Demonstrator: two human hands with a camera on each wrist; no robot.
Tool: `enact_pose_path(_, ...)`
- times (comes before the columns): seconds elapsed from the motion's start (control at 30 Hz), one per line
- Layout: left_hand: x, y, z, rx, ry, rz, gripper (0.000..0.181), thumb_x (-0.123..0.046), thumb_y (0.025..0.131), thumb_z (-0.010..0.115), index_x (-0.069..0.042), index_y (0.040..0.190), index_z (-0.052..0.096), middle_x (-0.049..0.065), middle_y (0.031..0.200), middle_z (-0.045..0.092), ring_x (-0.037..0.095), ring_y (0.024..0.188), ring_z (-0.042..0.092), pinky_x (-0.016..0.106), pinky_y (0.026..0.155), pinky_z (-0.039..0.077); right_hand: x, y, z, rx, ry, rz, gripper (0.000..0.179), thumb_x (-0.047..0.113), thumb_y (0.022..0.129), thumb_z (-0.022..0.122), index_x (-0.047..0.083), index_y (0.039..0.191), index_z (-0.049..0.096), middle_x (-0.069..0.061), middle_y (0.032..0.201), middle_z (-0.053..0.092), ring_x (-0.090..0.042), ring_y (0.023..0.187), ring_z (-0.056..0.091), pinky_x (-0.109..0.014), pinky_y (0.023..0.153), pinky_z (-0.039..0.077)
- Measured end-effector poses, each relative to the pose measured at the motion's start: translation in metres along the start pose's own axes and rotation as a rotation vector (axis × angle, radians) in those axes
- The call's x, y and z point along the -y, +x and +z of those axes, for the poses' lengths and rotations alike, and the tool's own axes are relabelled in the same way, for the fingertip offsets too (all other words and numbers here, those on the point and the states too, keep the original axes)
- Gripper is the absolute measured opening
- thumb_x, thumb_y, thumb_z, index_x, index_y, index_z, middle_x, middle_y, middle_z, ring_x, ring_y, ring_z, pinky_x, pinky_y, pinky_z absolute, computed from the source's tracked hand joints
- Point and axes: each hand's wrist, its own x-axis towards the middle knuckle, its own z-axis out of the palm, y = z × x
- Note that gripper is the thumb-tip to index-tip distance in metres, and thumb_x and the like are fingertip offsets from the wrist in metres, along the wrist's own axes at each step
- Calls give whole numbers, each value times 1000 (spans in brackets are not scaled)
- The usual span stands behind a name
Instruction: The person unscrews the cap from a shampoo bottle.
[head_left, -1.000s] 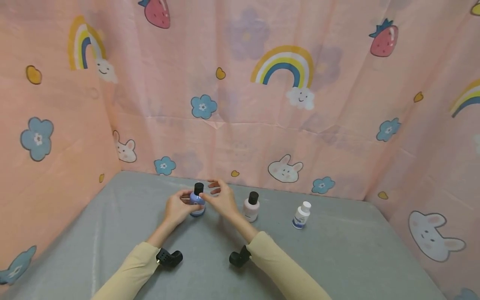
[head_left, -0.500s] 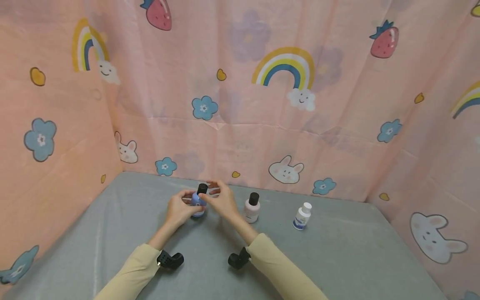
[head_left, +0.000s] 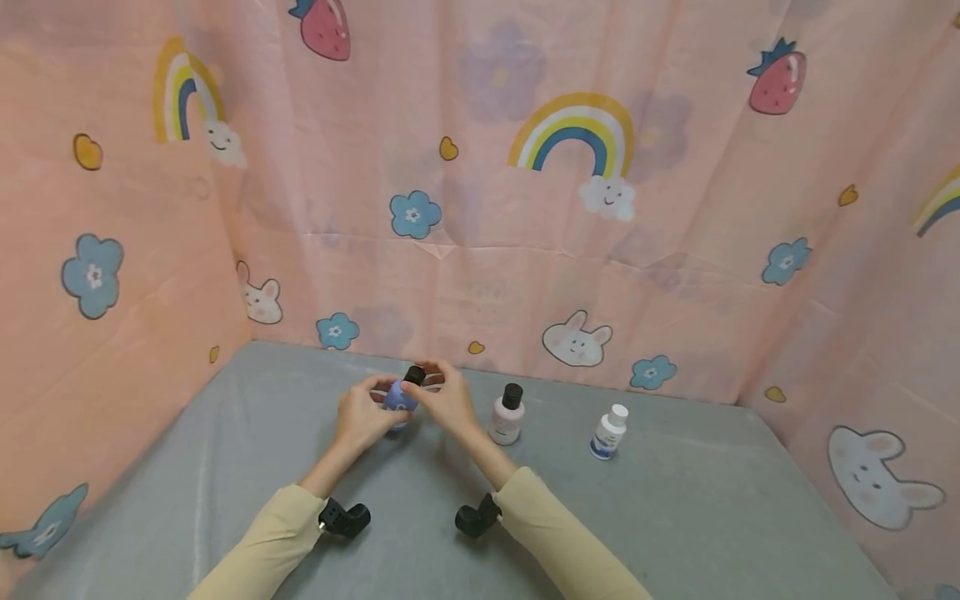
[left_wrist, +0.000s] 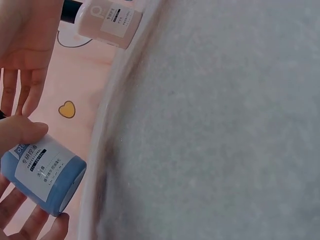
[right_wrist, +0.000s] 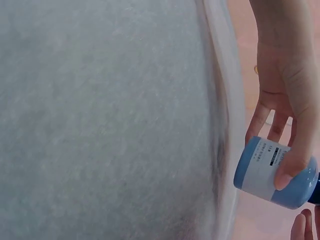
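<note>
In the head view my left hand (head_left: 363,414) grips a blue-lavender bottle (head_left: 400,398) with a black cap (head_left: 414,376). The bottle leans to the right, cap uppermost. In the left wrist view, its white label shows below the thumb (left_wrist: 30,131), with fingers curled behind and under it. Whether its base touches the table cannot be told. My right hand (head_left: 447,404) is around the cap, thumb at the bottle's shoulder and fingers fairly straight behind. In the right wrist view only a few right fingertips (right_wrist: 302,225) show near the cap, apart from it.
A pale pink bottle (head_left: 506,420) with a black cap stands just right of my right forearm. Farther right stands a smaller white bottle (head_left: 608,432) with a blue-marked label. The grey table (head_left: 697,500) meets a pink printed curtain (head_left: 480,275) at its back.
The blue-lavender bottle has tilted from upright towards the right, its cap moving in between my right thumb and fingers. My hands have barely shifted, and the other bottles stand where they were.
</note>
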Motion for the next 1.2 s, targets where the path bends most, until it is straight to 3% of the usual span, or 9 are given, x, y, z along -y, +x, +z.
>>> enact_pose_path(0.67, -2, -5, -4, -72, 50, 128, 51, -12, 62, 88, -4, 108, 68, 16, 101, 70, 31, 88, 66, 47, 78, 52, 7, 5, 4, -55, 57, 105, 30, 18, 80, 77, 6, 107, 71, -15, 104, 68, -25, 90, 65, -27, 73, 53)
enact_pose_path(1.2, -2, -2, -8, 10, 6, 75, 51, -20, 61, 89, -10, 108, 70, 12, 101, 72, 31, 90, 69, 42, 73, 55, 7, 3, 2, -99, 46, 134, 33, 21, 74, 82, 6, 103, 74, -13, 93, 72, -16, 79, 66, -24, 69, 55)
